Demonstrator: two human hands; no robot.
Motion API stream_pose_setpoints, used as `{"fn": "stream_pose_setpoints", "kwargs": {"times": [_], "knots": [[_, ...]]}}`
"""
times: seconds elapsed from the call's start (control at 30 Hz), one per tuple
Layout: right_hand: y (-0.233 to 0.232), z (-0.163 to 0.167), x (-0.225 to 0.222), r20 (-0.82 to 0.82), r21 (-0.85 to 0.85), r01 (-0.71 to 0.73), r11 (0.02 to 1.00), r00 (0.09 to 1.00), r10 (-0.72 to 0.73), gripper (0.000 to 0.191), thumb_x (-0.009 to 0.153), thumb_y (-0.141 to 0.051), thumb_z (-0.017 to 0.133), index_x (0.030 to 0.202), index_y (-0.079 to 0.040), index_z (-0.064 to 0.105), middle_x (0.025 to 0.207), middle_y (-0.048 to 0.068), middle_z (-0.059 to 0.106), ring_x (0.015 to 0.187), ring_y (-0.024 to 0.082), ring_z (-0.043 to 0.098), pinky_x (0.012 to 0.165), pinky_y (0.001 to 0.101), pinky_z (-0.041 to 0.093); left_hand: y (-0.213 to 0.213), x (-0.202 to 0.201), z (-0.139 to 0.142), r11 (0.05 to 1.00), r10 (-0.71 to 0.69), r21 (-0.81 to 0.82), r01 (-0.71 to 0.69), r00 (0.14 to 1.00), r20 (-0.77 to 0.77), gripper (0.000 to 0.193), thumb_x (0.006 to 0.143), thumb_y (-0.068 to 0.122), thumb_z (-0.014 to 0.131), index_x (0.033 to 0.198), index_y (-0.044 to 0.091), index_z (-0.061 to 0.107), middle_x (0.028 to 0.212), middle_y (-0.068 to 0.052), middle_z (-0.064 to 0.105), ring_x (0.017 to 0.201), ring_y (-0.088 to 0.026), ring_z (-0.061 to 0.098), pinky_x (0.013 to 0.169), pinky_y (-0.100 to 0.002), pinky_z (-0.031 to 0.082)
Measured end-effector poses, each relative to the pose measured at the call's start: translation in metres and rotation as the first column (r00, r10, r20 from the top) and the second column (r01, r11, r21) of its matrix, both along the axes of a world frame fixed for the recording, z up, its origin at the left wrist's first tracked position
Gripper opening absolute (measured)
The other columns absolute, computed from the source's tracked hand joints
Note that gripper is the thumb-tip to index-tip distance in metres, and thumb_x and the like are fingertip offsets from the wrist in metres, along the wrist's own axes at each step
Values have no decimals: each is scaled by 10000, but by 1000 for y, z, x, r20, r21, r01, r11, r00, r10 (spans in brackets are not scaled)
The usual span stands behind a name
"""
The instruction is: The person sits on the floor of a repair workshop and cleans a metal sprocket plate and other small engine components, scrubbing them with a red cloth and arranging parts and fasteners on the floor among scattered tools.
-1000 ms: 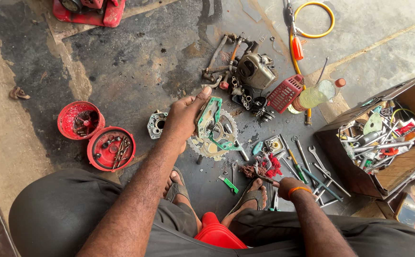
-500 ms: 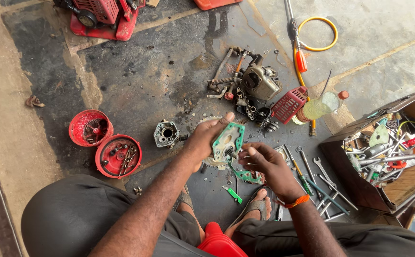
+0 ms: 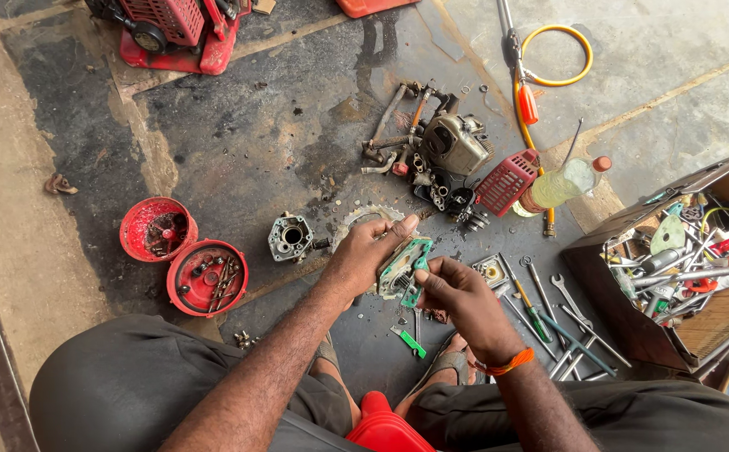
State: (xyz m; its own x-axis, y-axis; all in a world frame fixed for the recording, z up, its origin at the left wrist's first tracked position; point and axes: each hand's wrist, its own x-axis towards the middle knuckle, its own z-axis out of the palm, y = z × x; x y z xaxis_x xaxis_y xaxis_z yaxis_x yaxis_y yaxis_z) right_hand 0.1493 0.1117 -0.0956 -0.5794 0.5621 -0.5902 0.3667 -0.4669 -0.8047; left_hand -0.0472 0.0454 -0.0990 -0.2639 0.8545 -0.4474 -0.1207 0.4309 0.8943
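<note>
- Holding a flat metal plate with a torn green gasket (image 3: 404, 268) over the stained concrete floor (image 3: 239, 142), between both hands and above the knees.
- Left hand (image 3: 364, 254) wrapped around the plate's left edge, grip closed on it, thumb stretched along the top.
- Right hand (image 3: 456, 293) pinching the gasket at the plate's right edge, grip narrow, fingertips (image 3: 423, 276) pressed to the green material; orange wristband (image 3: 506, 364) on that wrist.
- Lying just beside the left hand: a small grey engine casting (image 3: 290, 237) and a toothed round part (image 3: 356, 219) partly hidden behind the fingers.
- Resting on the floor below the plate: a loose green gasket scrap (image 3: 411, 341).
- Standing to the left, touching each other: 2 red round bowls (image 3: 184, 255), the nearer one filled with screws and small parts.
- Grouped further up the floor: a stripped small engine (image 3: 455, 142), a red grille cover (image 3: 506, 182) and a clear bottle of yellowish fluid (image 3: 561, 184).
- Spread to the right of the right hand: spanners and screwdrivers (image 3: 548, 314), next to an open box of tools (image 3: 682, 268).
- Parked at the top left: a red machine (image 3: 172, 29).
</note>
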Motion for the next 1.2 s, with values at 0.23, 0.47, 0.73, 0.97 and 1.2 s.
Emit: {"fn": "stream_pose_setpoints", "kwargs": {"times": [0.23,0.47,0.73,0.97,1.2], "knots": [[0,3,5,-241,-219,93,971,959,-146,196,1014,-246,640,948,-63,659,797,-9,655,698,97,592,625,256,452,4,3,-18,1000,-22,-8,22,1000,-18,678,917,684,599,910,21,744,709,-21,660,659,-95,634,622,-291,543],[10,32,23,-280,-182,132,974,943,-180,165,992,-219,622,945,-63,647,863,44,692,794,147,680,722,301,539,-2,-26,-21,988,143,-90,-127,967,213,720,889,725,606,1101,48,727,898,-63,741,778,-120,727,745,-314,630],[29,-5,28,183,275,-99,956,982,49,297,1019,-270,639,1124,-8,732,818,49,703,735,119,621,686,304,507,-5,-7,-11,975,145,-215,-62,907,395,756,772,751,639,1210,136,679,989,-40,743,829,-147,735,694,-401,639],[2,-42,14,519,371,-551,747,791,325,401,989,-375,633,1223,-65,728,926,2,785,800,79,688,762,278,555,-5,-12,-6,969,165,-243,-53,869,467,820,777,770,616,1229,90,696,1026,-102,775,830,-217,774,680,-476,672],[10,1,5,53,428,-4,904,998,-21,349,939,-311,703,1115,-11,724,905,0,748,834,71,675,781,261,562,-5,-8,-6,969,123,-245,-18,899,420,698,806,743,578,1131,142,721,921,-29,768,785,-161,749,671,-428,644]]}}
